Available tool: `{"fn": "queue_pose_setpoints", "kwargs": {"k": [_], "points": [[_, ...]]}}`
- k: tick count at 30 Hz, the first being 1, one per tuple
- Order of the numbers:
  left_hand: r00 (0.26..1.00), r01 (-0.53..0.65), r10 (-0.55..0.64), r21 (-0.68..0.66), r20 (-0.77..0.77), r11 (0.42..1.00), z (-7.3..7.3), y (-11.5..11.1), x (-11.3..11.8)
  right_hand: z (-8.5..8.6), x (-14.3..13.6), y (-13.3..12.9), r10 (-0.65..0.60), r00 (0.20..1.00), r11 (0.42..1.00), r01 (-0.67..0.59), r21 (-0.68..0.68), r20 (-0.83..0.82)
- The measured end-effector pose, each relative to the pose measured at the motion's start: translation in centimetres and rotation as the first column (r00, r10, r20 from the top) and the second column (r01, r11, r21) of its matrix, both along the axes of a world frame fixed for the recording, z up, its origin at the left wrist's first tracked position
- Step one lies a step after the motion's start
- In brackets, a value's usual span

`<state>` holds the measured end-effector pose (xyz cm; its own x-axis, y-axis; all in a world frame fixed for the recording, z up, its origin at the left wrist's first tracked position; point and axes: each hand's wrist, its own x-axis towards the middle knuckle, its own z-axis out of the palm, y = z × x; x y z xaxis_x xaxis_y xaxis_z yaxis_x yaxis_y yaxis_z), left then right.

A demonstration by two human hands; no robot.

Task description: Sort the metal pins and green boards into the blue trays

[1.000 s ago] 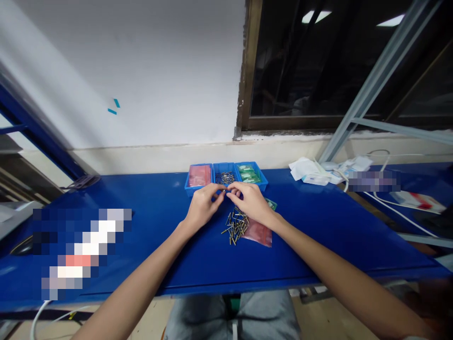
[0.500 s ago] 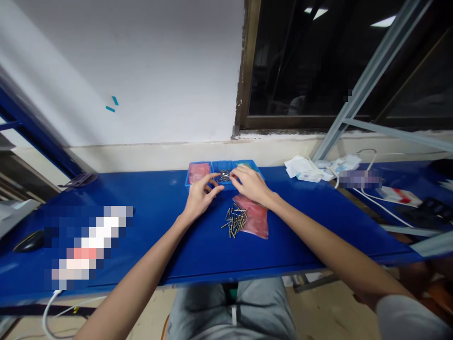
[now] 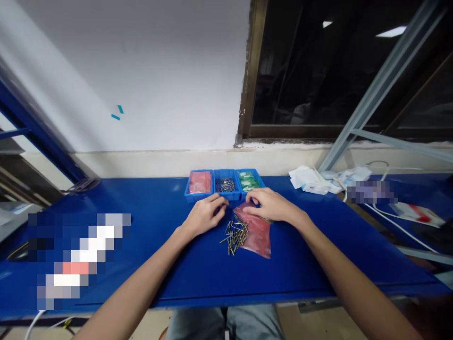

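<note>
My left hand [image 3: 208, 213] rests low over the table, in front of the blue bins, its fingers bent and the thumb apart, with nothing seen in it. My right hand [image 3: 272, 204] is curled above a pink plastic bag [image 3: 258, 236]; what lies inside its fingers is hidden. Beside the bag, partly on it, is a loose pile of small brass-coloured metal pins, rivet-like [image 3: 233, 235]. Dark metal pins [image 3: 225, 185] fill the middle blue bin [image 3: 228, 195]. Pink bags [image 3: 200, 182] lie in the left bin, and green packets [image 3: 247, 181] in the right one.
The blue table [image 3: 148, 264] runs up to the wall. White papers [image 3: 309, 179] and cables lie at the right, near a grey metal frame [image 3: 385, 75]. A blurred-out object [image 3: 85, 255] is on the left, with a black mouse-like object [image 3: 17, 251] beside it.
Both hands have drawn back from the middle bin toward me. The right one has moved over the pink bag. The view has tilted up slightly, and the bins now show fully.
</note>
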<state>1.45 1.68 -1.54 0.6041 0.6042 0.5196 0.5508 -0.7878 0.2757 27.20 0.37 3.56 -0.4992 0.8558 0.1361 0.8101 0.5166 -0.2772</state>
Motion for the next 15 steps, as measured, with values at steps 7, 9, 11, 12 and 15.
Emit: {"fn": "queue_pose_setpoints", "kwargs": {"k": [7,9,11,12,15], "points": [[0.997,0.055,-0.059,-0.075,-0.056,0.996,0.0,-0.3,0.8,1.0,0.0,-1.1,-0.051,0.975,0.964,0.104,-0.244,0.215],[0.999,0.045,-0.048,-0.091,-0.026,0.995,0.0,0.0,0.6,0.6,-0.1,-1.0,-0.017,0.983,0.964,0.064,-0.256,0.185],[0.998,0.055,-0.057,-0.111,-0.016,0.992,0.1,0.1,0.5,0.1,-0.1,-0.6,0.018,0.991,0.966,0.018,-0.259,0.136],[0.997,0.069,-0.071,-0.125,-0.014,0.99,0.2,-0.1,0.6,-0.1,-0.1,-0.3,0.03,0.992,0.964,0.003,-0.265,0.12],[0.991,0.13,-0.135,-0.178,-0.015,0.975,0.7,-1.0,1.3,-0.5,0.1,0.2,0.057,0.993,0.955,-0.025,-0.295,0.103]]}}
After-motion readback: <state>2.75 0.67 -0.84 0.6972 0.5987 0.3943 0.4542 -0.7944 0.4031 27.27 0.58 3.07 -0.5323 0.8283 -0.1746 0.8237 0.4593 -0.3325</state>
